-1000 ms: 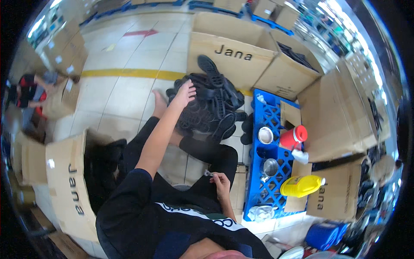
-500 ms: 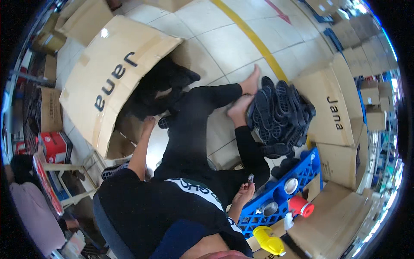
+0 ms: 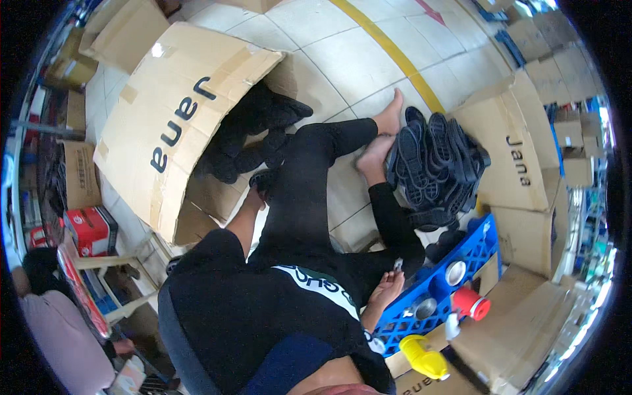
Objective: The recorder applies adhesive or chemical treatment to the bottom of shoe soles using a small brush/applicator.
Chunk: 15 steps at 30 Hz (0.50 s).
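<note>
My left hand (image 3: 255, 197) reaches down beside my left leg, at the mouth of a big cardboard box. Its fingers are closed on a black shoe sole (image 3: 263, 178), partly hidden behind the leg. More black soles (image 3: 253, 125) lie heaped inside that box (image 3: 181, 108), which rests on its side. Over my right thigh, my right hand (image 3: 387, 288) pinches a small slim thing with a pale, shiny tip (image 3: 398, 264); its kind is too small to make out. Beyond my right foot sits a pile of black shoe soles (image 3: 434, 164), many with the tread showing.
At my right stands a blue plastic crate (image 3: 388, 329) carrying metal cups (image 3: 425, 307), a red container (image 3: 471, 303) and a yellow bottle (image 3: 423, 356). Cardboard boxes (image 3: 520, 151) stand behind the pile. To the left are a wooden frame (image 3: 125, 266), a red box (image 3: 92, 230) and another person (image 3: 66, 336).
My left hand has moved right, from the box's edge onto the black shoe sole beside my leg. My right hand still holds the small thing. The whole view has shifted slightly.
</note>
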### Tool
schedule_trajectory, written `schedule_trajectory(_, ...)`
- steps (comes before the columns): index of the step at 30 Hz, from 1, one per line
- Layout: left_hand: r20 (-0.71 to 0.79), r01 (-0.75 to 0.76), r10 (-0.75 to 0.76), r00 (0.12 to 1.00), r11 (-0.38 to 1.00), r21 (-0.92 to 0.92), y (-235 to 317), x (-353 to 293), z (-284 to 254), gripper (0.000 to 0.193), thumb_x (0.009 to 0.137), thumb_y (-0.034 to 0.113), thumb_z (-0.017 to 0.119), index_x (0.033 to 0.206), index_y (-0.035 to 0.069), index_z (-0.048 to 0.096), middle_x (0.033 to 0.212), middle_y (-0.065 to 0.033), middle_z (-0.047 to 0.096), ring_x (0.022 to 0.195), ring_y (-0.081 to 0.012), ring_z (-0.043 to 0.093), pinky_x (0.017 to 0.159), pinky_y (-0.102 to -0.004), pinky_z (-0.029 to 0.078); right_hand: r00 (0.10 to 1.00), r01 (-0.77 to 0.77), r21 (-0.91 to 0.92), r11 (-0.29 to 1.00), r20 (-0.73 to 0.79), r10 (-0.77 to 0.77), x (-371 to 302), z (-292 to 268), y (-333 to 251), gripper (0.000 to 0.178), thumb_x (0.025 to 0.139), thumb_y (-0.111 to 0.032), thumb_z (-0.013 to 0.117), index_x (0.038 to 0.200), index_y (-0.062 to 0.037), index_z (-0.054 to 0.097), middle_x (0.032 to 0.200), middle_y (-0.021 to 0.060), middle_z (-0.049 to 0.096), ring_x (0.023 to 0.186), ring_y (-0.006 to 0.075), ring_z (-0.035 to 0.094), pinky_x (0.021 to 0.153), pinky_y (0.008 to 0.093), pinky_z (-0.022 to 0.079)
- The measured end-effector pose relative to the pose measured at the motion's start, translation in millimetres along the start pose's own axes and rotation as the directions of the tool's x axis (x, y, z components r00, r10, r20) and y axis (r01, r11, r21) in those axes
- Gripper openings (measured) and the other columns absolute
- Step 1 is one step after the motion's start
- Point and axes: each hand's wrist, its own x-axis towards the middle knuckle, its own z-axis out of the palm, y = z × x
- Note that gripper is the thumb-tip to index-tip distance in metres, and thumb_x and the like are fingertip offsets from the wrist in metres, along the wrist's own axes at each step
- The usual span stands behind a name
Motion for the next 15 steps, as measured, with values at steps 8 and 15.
schedule_trajectory(8, 0.158, 0.129, -0.089, 0.983, 0.956, -0.263, 61.2, -71.0, 0.8, 0.091, 0.072, 0.045, 0.080, 0.146, 0.018, 0.033, 0.145, -0.0144, 0.036, 0.131, -0.0368, 0.038, 0.109, -0.0540, 0.035, 0.992, -0.126, 0.193, 0.973, 0.006, 0.127, 0.3, -6.8, 0.6, 0.017, 0.098, -0.020, 0.057, 0.108, -0.0066, 0.060, 0.100, 0.0072, 0.065, 0.086, 0.0190, 0.064, 0.077, 0.0365, 0.054)
schedule_trajectory(15, 0.036, -0.607, 0.649, 0.760, 0.688, 0.398, 106.6, -189.8, 115.4, 0.071, 0.080, 0.043, 0.078, 0.129, -0.002, 0.053, 0.124, -0.0174, 0.060, 0.100, -0.0343, 0.064, 0.081, -0.0443, 0.055, 0.991, -0.093, 0.335, 0.938, -0.055, 0.118, 0.1, 2.9, -5.8, 0.015, 0.098, -0.019, 0.057, 0.096, -0.0047, 0.060, 0.087, 0.0067, 0.065, 0.077, 0.0154, 0.064, 0.071, 0.0331, 0.055)
